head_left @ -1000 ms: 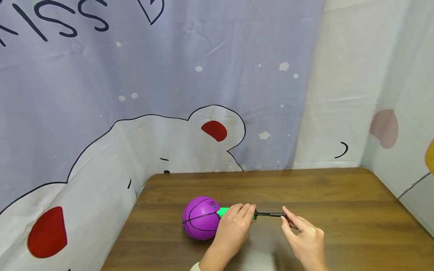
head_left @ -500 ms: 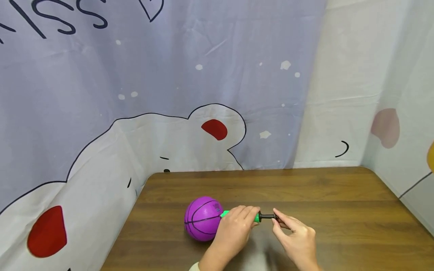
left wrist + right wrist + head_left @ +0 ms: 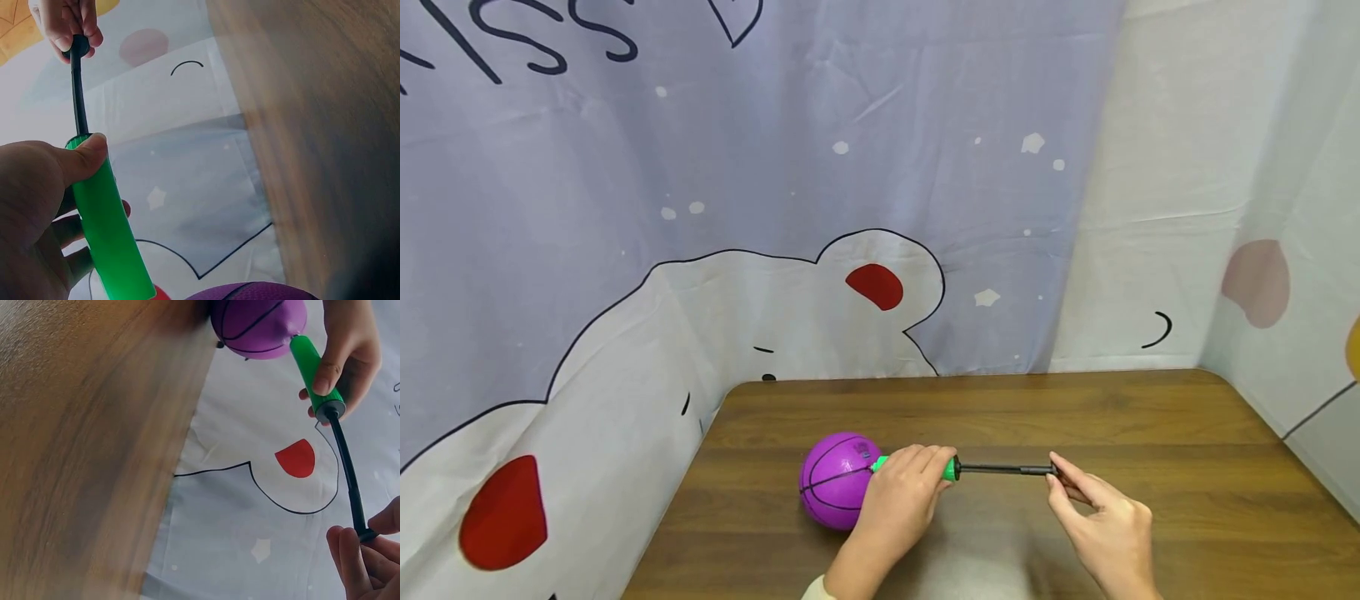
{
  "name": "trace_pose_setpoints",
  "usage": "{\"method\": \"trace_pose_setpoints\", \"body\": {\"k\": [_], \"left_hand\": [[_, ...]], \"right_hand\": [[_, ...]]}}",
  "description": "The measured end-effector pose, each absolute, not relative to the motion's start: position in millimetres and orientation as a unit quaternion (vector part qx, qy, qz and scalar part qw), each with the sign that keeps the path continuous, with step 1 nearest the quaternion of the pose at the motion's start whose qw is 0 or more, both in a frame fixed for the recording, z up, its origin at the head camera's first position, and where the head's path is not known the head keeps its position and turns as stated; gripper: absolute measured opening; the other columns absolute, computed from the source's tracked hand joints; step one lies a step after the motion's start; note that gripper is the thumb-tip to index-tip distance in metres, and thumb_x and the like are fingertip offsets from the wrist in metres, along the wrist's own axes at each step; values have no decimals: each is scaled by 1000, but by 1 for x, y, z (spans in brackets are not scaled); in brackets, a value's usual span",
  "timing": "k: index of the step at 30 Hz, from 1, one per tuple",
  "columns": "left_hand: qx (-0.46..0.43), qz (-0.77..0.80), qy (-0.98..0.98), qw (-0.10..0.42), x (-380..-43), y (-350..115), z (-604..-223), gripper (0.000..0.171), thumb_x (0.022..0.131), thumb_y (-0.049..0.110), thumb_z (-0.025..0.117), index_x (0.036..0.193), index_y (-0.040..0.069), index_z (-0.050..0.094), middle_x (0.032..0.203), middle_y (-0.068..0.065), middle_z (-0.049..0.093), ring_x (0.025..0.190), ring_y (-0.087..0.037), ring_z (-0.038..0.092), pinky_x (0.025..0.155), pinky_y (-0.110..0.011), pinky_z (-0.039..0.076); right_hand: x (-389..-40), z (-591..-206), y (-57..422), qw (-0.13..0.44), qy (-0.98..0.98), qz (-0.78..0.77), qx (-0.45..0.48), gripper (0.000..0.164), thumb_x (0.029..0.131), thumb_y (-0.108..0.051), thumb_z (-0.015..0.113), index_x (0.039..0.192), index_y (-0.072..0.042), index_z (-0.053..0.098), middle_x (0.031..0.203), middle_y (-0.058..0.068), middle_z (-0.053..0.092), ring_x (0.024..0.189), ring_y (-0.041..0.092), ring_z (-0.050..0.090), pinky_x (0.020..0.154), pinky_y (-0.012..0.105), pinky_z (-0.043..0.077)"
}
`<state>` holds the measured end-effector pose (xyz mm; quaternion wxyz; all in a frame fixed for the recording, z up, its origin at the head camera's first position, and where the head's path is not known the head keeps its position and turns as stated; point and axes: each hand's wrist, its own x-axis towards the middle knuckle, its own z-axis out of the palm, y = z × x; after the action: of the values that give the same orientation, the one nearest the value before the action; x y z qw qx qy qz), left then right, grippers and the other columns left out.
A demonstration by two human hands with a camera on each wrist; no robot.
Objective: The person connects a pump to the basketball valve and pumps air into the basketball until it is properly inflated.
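Note:
A purple ball with black basketball lines sits toward the left of the table. Against its right side is the tip of a green hand pump, seen whole in the right wrist view. My left hand grips the green barrel, thumb along it near the black collar. Out of the barrel's right end runs a long black rod, drawn well out. At the rod's end, my right hand pinches the small black handle between thumb and fingers.
The wooden table reaches back to a hanging cloth printed with a white bear figure, which also covers the left side. Another light printed cloth hangs at the right.
The rod went into the barrel at half a second ago, then came out further as my right hand moved right. Ball, pump and left hand shifted slightly right, then back left.

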<state>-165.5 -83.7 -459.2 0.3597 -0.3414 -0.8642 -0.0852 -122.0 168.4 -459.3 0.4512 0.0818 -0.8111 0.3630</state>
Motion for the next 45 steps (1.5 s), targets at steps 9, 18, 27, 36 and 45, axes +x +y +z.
{"method": "trace_pose_setpoints", "body": {"k": [9, 18, 27, 36, 45], "left_hand": [[-345, -86, -858, 371, -165, -81, -460, 44, 80, 27, 82, 119, 13, 67, 109, 5, 72, 96, -11, 67, 93, -26, 54], [-342, -41, -852, 394, -157, -64, -462, 38, 82, 25, 82, 115, 11, 71, 108, 3, 73, 98, -14, 67, 94, -26, 55], [-373, -71, -844, 378, -156, -67, -466, 40, 82, 31, 81, 116, 13, 71, 106, 6, 72, 96, -9, 67, 88, -23, 56], [-344, -88, -866, 351, -162, -87, -456, 41, 83, 27, 80, 121, 16, 68, 111, 9, 71, 97, -9, 66, 89, -25, 54], [-352, -70, -860, 362, -162, -84, -455, 40, 84, 24, 79, 120, 12, 68, 110, 5, 72, 95, -11, 66, 90, -26, 55]], "right_hand": [[-119, -458, 167, 445, -812, 371, 76, 31, 72, 1, 79, 101, -11, 82, 84, 7, 78, 77, -22, 61, 71, 0, 46], [-124, -472, 135, 470, -789, 367, 145, 31, 71, 7, 77, 101, 1, 79, 82, 9, 77, 62, 7, 71, 68, 8, 54], [-129, -479, 124, 446, -790, 376, 190, 36, 64, 8, 82, 99, -1, 80, 80, 4, 77, 62, 6, 70, 58, 12, 55], [-126, -462, 162, 462, -801, 361, 121, 30, 69, 0, 77, 97, -8, 82, 81, 5, 77, 66, -6, 68, 51, 8, 47], [-126, -462, 171, 466, -802, 354, 118, 34, 67, 1, 81, 100, -9, 82, 84, 5, 78, 69, -8, 68, 57, 6, 48]]}}
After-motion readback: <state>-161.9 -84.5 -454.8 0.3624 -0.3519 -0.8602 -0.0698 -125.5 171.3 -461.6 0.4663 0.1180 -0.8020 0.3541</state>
